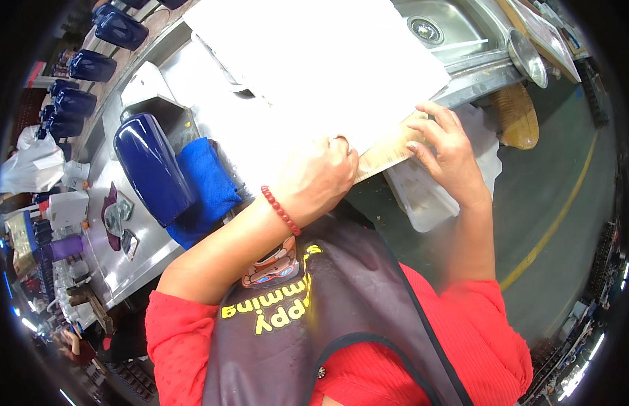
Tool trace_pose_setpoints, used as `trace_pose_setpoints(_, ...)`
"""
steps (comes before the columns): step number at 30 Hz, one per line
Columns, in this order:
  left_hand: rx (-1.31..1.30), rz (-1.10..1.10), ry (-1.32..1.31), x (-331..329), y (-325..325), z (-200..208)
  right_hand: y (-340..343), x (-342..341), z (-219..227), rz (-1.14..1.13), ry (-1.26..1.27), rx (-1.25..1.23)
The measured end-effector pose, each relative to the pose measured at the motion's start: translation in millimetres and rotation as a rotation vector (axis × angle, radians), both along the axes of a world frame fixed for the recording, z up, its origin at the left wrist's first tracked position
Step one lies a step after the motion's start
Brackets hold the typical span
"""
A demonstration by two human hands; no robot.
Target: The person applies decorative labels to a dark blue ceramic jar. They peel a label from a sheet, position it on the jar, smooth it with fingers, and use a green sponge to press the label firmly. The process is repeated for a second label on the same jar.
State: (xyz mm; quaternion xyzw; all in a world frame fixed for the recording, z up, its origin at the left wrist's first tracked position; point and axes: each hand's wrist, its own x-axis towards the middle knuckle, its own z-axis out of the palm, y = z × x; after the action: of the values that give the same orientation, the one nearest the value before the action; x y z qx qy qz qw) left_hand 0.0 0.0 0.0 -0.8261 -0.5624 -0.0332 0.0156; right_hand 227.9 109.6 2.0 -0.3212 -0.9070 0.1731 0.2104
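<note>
A bright white sheet or board [314, 61] lies across the steel counter in front of me, its surface washed out by glare. Along its near right edge runs a yellowish ruler [385, 154] with fine marks. My left hand [321, 169], with a ring and a red bead bracelet, is closed at the ruler's left end; the curled fingers hide that end. My right hand [450, 152] pinches the other end between thumb and fingers, with the index finger stretched over the white surface.
Left of the sheet, a dark blue glossy bottle-shaped piece [152, 169] lies by a blue cloth [210, 179]. Similar blue pieces [118, 28] line the far left shelf. A steel sink [456, 30] is at the back right. A white plastic container [423, 203] sits below my right hand.
</note>
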Motion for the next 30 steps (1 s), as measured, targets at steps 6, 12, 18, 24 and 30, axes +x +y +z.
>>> trace_pose_setpoints(6,0.263,0.124,-0.102,-65,47,27,9,22,-7,-0.075,0.143,-0.008)
trace_pose_setpoints(12,0.36,0.511,0.304,-140,124,68,13,25,-15,-0.082,0.189,-0.005)
trace_pose_setpoints(18,-0.028,0.4,-0.033,-79,148,17,17,25,-20,-0.071,0.172,-0.03)
trace_pose_setpoints(24,-0.111,0.512,-0.387,-157,194,53,25,34,-20,-0.138,0.174,-0.027)
trace_pose_setpoints(30,-0.02,0.537,-0.09,-156,207,15,32,28,-24,-0.127,0.202,-0.065)
